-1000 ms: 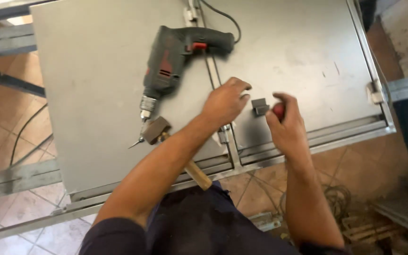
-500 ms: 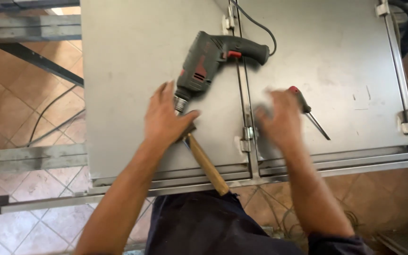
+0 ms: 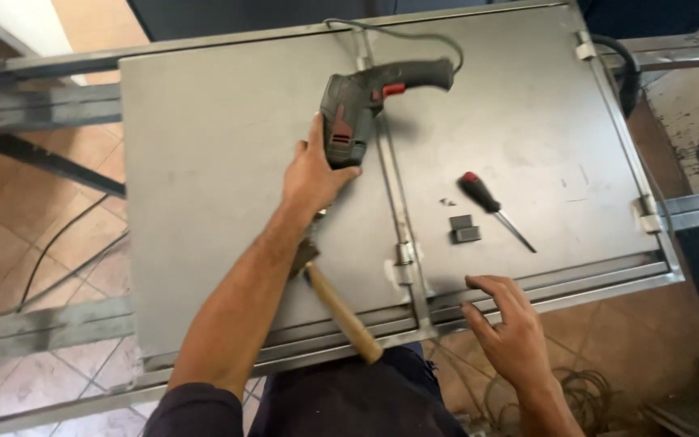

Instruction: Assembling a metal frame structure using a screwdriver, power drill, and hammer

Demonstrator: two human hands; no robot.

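Observation:
My left hand [image 3: 314, 175] grips the front body of a dark grey power drill [image 3: 370, 101] with a red trigger, lying on a grey sheet-metal panel [image 3: 212, 162]. My forearm crosses over a hammer [image 3: 341, 311] with a wooden handle; its head is mostly hidden under my arm. My right hand [image 3: 507, 324] hovers open, fingers spread, at the panel's near edge, holding nothing. A red-and-black screwdriver [image 3: 491, 206] lies loose on the panel, and a small dark metal piece [image 3: 464, 229] lies beside it.
A vertical metal strip with a hinge [image 3: 404, 259] divides the panel. The drill's black cord [image 3: 398, 28] runs off the far edge. Steel frame rails [image 3: 34, 109] extend left over a tiled floor. Coiled wire [image 3: 584, 392] lies on the floor near my right hand.
My left hand moved up from the hammer head and closed on the drill. My right hand left the screwdriver and small metal piece and drew back to the near edge.

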